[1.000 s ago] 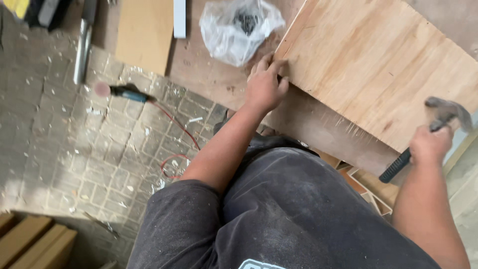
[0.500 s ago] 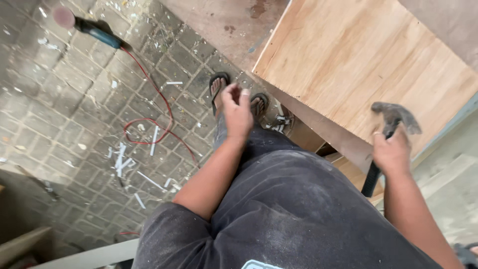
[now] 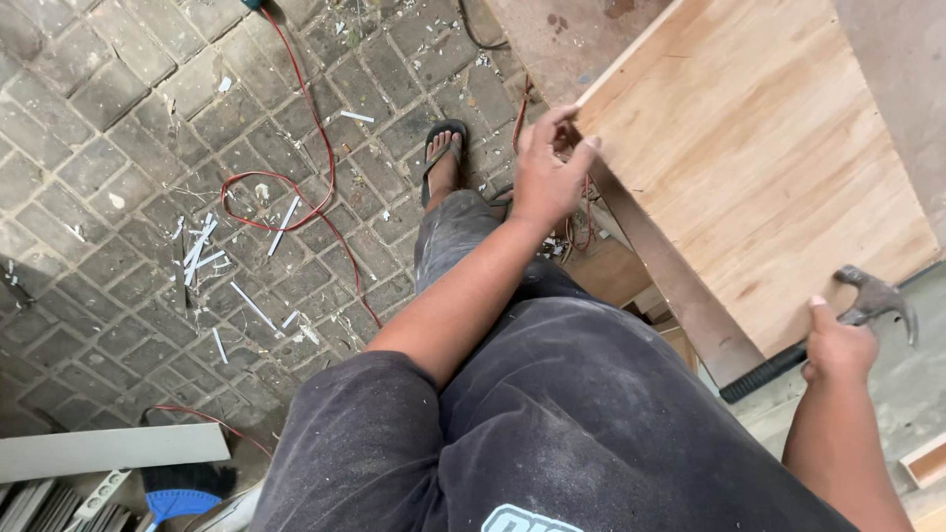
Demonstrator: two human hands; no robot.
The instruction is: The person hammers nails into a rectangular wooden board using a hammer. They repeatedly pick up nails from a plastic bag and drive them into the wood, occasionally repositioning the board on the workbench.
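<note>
pkgs: none | labels/signs: none | screens: none | view: head cam

Your left hand (image 3: pixel 548 177) touches the wood panel's (image 3: pixel 759 158) left corner; your right hand (image 3: pixel 838 350), holding the hammer (image 3: pixel 847 315), is at its near edge.
</note>
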